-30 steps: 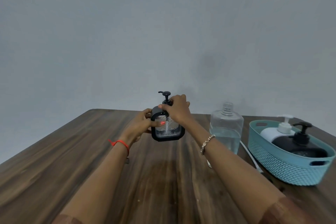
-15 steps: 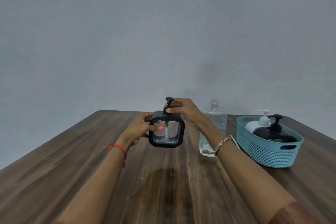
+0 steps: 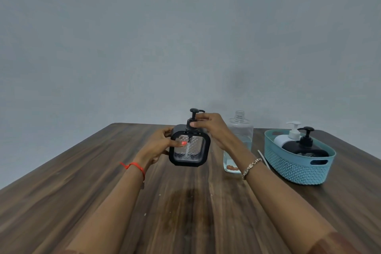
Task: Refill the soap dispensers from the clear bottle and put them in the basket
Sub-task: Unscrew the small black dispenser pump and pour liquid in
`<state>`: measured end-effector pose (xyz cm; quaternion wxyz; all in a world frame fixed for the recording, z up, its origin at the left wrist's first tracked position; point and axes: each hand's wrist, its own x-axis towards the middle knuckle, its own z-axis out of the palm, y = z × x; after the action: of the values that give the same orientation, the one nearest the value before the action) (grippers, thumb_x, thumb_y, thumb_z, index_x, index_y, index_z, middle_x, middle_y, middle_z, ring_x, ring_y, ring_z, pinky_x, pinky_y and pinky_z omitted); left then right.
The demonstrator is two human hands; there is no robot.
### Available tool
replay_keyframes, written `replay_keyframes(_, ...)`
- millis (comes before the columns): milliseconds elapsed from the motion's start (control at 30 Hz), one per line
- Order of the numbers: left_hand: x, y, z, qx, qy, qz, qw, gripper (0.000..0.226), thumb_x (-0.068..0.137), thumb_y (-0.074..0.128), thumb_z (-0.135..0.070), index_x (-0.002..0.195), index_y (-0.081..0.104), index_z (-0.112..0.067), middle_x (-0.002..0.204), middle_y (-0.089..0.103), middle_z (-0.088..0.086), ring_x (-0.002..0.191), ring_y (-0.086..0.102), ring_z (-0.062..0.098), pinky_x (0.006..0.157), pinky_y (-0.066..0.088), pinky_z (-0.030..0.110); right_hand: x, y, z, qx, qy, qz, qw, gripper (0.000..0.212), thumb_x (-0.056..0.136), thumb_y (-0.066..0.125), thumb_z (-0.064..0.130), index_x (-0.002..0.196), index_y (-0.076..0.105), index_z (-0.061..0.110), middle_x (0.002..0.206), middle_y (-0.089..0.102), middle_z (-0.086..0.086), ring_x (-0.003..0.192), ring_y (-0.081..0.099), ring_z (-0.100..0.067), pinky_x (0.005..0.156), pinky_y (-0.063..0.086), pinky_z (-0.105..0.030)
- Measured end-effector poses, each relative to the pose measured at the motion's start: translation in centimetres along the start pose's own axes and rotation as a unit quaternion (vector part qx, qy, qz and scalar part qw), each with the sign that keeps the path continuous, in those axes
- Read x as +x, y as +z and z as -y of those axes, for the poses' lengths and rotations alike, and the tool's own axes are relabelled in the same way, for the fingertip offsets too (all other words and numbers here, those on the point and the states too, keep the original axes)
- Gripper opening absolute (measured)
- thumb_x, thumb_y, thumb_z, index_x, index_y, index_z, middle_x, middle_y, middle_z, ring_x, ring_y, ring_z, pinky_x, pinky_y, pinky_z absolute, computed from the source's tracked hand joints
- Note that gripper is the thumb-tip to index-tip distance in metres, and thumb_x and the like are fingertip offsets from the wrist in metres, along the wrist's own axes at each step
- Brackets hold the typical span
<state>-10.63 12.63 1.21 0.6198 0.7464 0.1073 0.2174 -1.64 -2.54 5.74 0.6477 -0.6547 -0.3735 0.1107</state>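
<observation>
Currently the dispenser (image 3: 189,150) is clasped by the left grip (image 3: 158,148), its pump (image 3: 193,112) pinched by the right grip (image 3: 212,129); basket (image 3: 296,169) at three o'clock.

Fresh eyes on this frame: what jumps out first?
The square soap dispenser, black-framed with a clear face, is held over the middle of the wooden table: the left hand grips its side and the right hand pinches its pump. To the right stands the uncapped clear bottle, then the teal basket holding a white dispenser and a black dispenser.
</observation>
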Motion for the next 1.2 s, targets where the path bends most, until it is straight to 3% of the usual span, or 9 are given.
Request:
replay_keyframes(167,0.0,0.3,-0.1,-0.005,-0.003,-0.012,1.0,0.047,0.068,0.077,0.001,0.111,0.06,-0.009,0.098,0.068,0.001,0.094,0.065,0.025,0.076,0.053,0.043,-0.3,1.1,-0.3,-0.141,-0.024,-0.087,0.986,0.027,0.064,0.084,0.025,0.08,0.072,0.008,0.079,0.071,-0.007,0.076,0.067,-0.022,0.072,0.053,-0.033)
replay_keyframes(400,-0.2,0.3,-0.3,-0.024,-0.001,-0.018,1.0,0.038,0.07,0.075,0.004,0.1,0.06,-0.014,0.092,0.067,-0.001,0.087,0.064,0.021,0.071,0.053,0.038,-0.1,0.2,0.7,-0.066,0.005,-0.022,0.998,0.043,0.072,0.072,0.0,0.114,0.061,0.002,0.107,0.068,-0.016,0.083,0.064,-0.017,0.066,0.051,-0.013)
replay_keyframes(633,-0.4,0.7,-0.5,-0.021,-0.001,-0.015,1.0,0.049,0.069,0.076,0.003,0.114,0.059,-0.008,0.101,0.068,0.006,0.091,0.066,0.024,0.07,0.055,0.038,-0.7,1.5,0.9,-0.214,-0.011,-0.081,0.973,0.036,0.069,0.079,0.031,0.087,0.07,0.001,0.095,0.071,-0.016,0.089,0.066,-0.029,0.086,0.049,-0.047)
replay_keyframes(700,-0.4,0.7,-0.5,-0.022,-0.003,-0.016,1.0,0.049,0.07,0.075,0.003,0.115,0.059,-0.009,0.103,0.068,0.006,0.093,0.065,0.025,0.072,0.054,0.039,-0.7,1.2,1.3,-0.164,-0.008,-0.066,0.984,0.025,0.073,0.076,0.025,0.087,0.071,0.005,0.093,0.072,-0.014,0.084,0.067,-0.026,0.083,0.051,-0.042)
replay_keyframes(833,-0.6,0.2,-0.3,-0.015,-0.019,-0.017,1.0,0.049,0.07,0.074,0.005,0.115,0.057,-0.007,0.098,0.066,0.003,0.091,0.064,0.023,0.068,0.053,0.037,-0.6,0.2,2.3,-0.06,-0.019,-0.042,0.997,0.021,0.082,0.069,0.016,0.099,0.069,0.003,0.095,0.067,-0.007,0.087,0.059,-0.013,0.07,0.042,-0.012)
replay_keyframes(967,-0.7,-0.3,0.3,-0.026,-0.043,-0.07,0.996,0.046,0.07,0.075,0.006,0.11,0.055,-0.005,0.094,0.063,0.005,0.079,0.061,0.02,0.057,0.052,0.035,-0.4,-0.7,1.9,-0.001,-0.087,-0.114,0.99,0.015,0.079,0.072,0.017,0.093,0.069,0.013,0.089,0.066,-0.001,0.085,0.056,-0.014,0.073,0.041,-0.018)
replay_keyframes(1067,-0.8,-0.5,0.6,-0.072,-0.052,-0.141,0.986,0.031,0.071,0.071,0.013,0.094,0.056,-0.003,0.08,0.06,0.007,0.066,0.058,0.02,0.04,0.05,0.027,-1.2,-1.2,-0.1,-0.033,-0.123,-0.137,0.982,0.03,0.073,0.078,0.02,0.101,0.069,0.019,0.098,0.067,0.002,0.091,0.056,-0.014,0.078,0.043,-0.019)
replay_keyframes(1133,-0.6,-0.8,0.9,-0.093,-0.054,-0.188,0.976,0.027,0.07,0.071,0.013,0.085,0.056,-0.003,0.075,0.06,0.009,0.066,0.058,0.024,0.045,0.051,0.028,-2.0,-1.5,-2.1,-0.051,-0.144,-0.098,0.983,0.037,0.068,0.081,0.016,0.104,0.07,0.018,0.099,0.067,0.005,0.094,0.059,-0.007,0.082,0.046,-0.017)
replay_keyframes(1200,-0.1,-1.2,1.4,-0.109,-0.046,-0.224,0.967,0.028,0.067,0.073,0.014,0.081,0.057,-0.004,0.081,0.063,0.015,0.079,0.063,0.031,0.066,0.056,0.039,-2.9,-1.5,-4.5,-0.119,-0.161,-0.017,0.98,0.039,0.065,0.083,0.013,0.101,0.071,0.019,0.097,0.066,0.007,0.091,0.058,0.003,0.081,0.044,-0.01)
